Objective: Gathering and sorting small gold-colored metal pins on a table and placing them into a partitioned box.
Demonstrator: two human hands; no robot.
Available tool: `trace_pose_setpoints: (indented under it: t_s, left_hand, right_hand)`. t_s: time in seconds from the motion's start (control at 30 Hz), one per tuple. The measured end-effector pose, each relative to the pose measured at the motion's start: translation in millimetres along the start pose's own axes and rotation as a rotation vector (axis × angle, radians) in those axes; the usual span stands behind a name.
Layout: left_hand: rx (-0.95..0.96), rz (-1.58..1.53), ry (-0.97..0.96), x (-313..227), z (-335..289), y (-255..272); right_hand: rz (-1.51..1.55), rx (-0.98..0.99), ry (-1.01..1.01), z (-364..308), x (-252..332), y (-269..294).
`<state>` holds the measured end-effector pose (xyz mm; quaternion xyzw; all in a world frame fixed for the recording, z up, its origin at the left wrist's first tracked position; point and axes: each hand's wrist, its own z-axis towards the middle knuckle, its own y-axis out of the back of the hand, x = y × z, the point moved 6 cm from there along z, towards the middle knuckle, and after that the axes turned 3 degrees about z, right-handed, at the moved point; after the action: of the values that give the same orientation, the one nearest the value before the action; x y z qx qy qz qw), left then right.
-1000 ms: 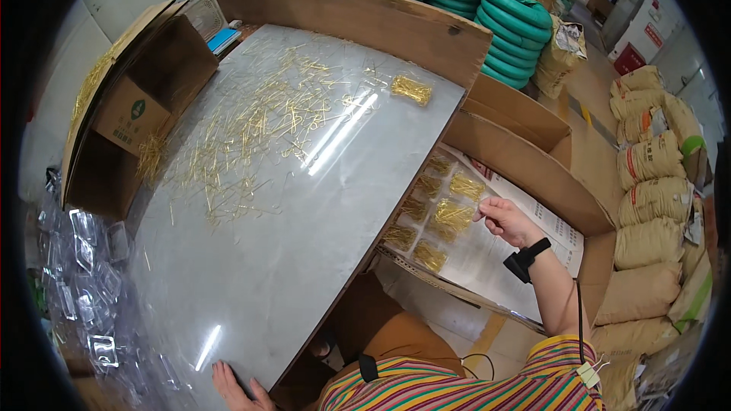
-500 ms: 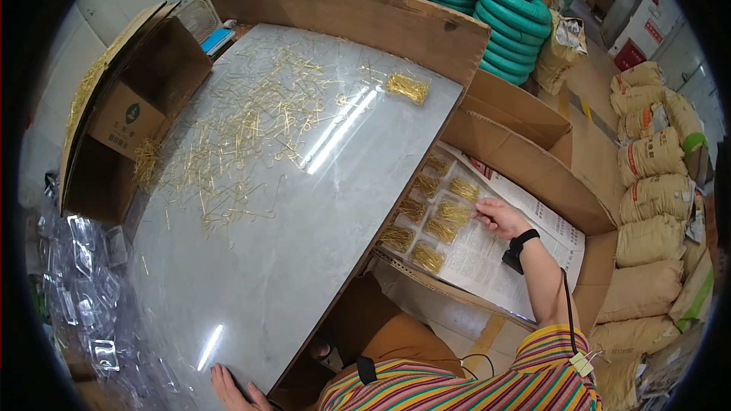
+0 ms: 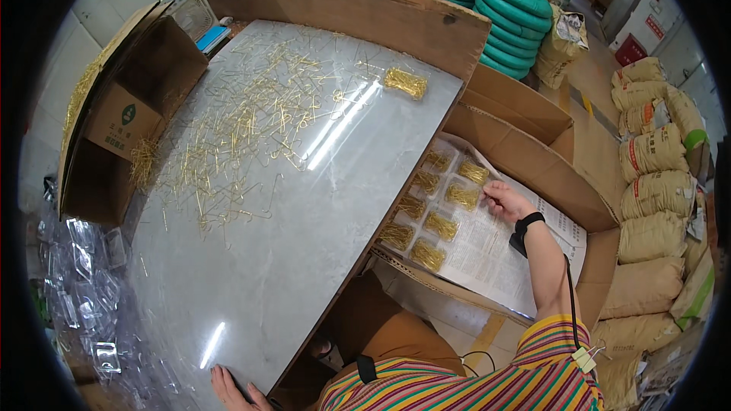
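Note:
My right hand (image 3: 507, 202) reaches into a cardboard box at the table's right side. Its fingers are pinched at the right edge of a small clear plastic box of gold wire hooks (image 3: 462, 196). Another filled box (image 3: 474, 173) sits just beyond it, and several more lie beside these in two rows on newspaper (image 3: 487, 259). My left hand (image 3: 234, 390) lies at the table's near edge, fingers stretched out and holding nothing. Loose gold hooks (image 3: 251, 110) are scattered over the grey tabletop (image 3: 289, 281). One filled clear box (image 3: 405, 84) stands at the table's far right.
A cardboard wall (image 3: 358, 11) borders the table's far side. An open carton (image 3: 126, 118) stands at the left, above a heap of empty clear plastic boxes (image 3: 95, 297). Green coils (image 3: 514, 23) stand behind, and stacked sacks (image 3: 651, 198) line the right. The carton's side (image 3: 544, 167) rises beyond my right hand.
My right hand has moved slightly away from me, and the plastic box at its fingers has slid the same way. The box beyond it has shifted too. My left hand stays in place.

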<state>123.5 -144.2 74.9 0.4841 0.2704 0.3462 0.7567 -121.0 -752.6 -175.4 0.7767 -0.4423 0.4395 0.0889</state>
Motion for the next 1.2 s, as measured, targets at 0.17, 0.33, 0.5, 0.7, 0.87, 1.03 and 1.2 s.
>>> trace_pose_setpoints:
  t_s: [0.17, 0.33, 0.5, 0.7, 0.87, 1.03, 1.2]
  left_hand:
    - [0.002, 0.007, -0.002, 0.5, -0.5, 0.3]
    - [0.007, 0.009, 0.010, 2.7, -2.4, -1.9]
    - [0.013, 0.017, 0.015, 3.8, -3.2, -1.5]
    - [0.024, 0.034, 0.012, 6.9, -4.6, -3.9]
    - [0.013, 0.030, 0.009, 6.2, -5.8, -2.6]
    - [0.012, 0.037, 0.012, 4.9, -4.6, -2.6]
    - [0.022, 0.029, 0.017, 2.5, -0.9, -2.0]
  right_hand:
    - [-0.144, 0.006, -0.023, -1.6, -3.9, -14.1]
    - [-0.244, -0.067, 0.001, -3.1, -8.1, -18.7]
    - [-0.262, -0.107, -0.007, -5.9, -1.2, -24.9]
    - [-0.472, -0.126, -0.004, -6.1, 7.0, -19.9]
    - [-1.108, -0.368, 0.161, -20.4, 55.9, -36.1]
    - [-1.253, -0.386, 0.807, -8.6, 81.1, -96.2]
    - [-1.441, -0.443, 0.608, 40.3, 74.8, -105.8]
